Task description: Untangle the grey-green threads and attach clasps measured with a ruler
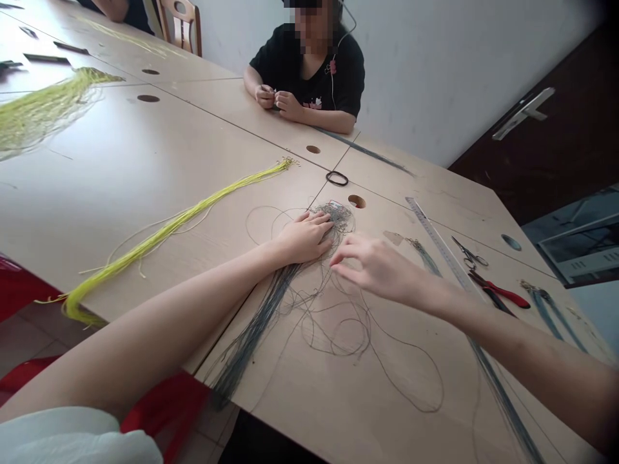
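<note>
A tangled bundle of thin grey-blue cords lies across the wooden table, its knotted end near a round hole. My left hand lies flat on top of that bundle, fingers stretched out and pressing the cords down. My right hand hovers just to the right of it, fingers loosely curled with thumb and forefinger close together at a loose strand; whether it grips a cord is too fine to see.
A long bundle of yellow cords runs diagonally at the left. A metal ruler, scissors and red-handled pliers lie at the right beside more grey cord bundles. A person in black sits opposite, hands together. Red stools stand under the table.
</note>
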A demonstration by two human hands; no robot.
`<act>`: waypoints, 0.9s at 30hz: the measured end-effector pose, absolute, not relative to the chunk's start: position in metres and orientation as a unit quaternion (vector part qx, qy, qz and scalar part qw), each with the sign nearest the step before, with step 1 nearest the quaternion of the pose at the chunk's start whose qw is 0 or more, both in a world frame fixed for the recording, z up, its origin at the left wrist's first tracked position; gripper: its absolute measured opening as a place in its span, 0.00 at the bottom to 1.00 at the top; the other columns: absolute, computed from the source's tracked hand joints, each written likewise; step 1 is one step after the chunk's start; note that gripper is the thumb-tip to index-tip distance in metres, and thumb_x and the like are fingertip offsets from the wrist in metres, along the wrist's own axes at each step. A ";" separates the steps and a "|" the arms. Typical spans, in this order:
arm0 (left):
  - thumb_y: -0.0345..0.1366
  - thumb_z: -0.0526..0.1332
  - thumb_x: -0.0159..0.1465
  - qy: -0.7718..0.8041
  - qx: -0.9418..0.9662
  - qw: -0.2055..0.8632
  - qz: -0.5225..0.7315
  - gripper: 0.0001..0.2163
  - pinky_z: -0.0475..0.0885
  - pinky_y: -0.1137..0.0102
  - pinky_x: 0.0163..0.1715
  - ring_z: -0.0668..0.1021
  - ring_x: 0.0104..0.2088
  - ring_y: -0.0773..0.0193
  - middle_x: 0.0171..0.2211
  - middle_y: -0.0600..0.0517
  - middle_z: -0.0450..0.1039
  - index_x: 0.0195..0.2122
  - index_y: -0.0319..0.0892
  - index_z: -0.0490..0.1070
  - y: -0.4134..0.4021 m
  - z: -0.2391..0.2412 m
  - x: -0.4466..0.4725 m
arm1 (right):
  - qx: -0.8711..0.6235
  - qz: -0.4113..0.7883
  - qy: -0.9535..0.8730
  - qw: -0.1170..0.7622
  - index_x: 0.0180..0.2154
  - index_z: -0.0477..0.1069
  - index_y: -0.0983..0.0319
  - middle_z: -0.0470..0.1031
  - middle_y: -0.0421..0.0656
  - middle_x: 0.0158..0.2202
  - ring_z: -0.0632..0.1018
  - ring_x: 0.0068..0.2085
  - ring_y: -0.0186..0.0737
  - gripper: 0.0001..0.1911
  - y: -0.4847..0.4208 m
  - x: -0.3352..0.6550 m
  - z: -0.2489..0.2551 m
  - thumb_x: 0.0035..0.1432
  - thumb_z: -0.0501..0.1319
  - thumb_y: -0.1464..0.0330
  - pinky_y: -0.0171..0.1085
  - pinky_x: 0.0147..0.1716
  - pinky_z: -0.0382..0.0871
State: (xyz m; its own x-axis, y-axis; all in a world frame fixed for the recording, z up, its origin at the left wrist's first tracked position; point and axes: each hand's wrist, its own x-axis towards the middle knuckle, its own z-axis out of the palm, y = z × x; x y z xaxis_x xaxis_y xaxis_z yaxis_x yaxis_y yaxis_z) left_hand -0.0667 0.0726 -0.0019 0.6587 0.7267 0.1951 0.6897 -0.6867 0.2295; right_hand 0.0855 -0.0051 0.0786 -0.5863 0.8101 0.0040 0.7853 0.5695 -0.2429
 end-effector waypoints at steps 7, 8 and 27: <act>0.40 0.48 0.65 0.394 0.909 0.070 0.116 0.22 0.50 0.60 0.61 0.55 0.63 0.57 0.62 0.44 0.52 0.58 0.36 0.58 0.072 0.001 -0.066 | -0.421 0.125 -0.898 0.018 0.31 0.76 0.62 0.71 0.45 0.35 0.69 0.41 0.41 0.06 -0.012 0.058 0.063 0.57 0.60 0.70 0.40 0.41 0.64; 0.40 0.48 0.66 0.394 0.908 0.069 0.122 0.21 0.50 0.59 0.60 0.55 0.62 0.57 0.62 0.44 0.53 0.58 0.36 0.58 0.072 0.000 -0.066 | -0.420 0.122 -0.899 0.014 0.31 0.76 0.62 0.71 0.45 0.34 0.69 0.41 0.41 0.06 -0.013 0.059 0.063 0.57 0.60 0.70 0.40 0.41 0.64; 0.41 0.47 0.66 0.387 0.907 0.066 0.151 0.22 0.49 0.59 0.60 0.58 0.61 0.56 0.61 0.43 0.56 0.57 0.36 0.60 0.073 -0.004 -0.066 | -0.422 0.142 -0.895 -0.001 0.33 0.73 0.64 0.70 0.46 0.35 0.69 0.39 0.40 0.06 -0.024 0.062 0.061 0.58 0.58 0.71 0.39 0.40 0.64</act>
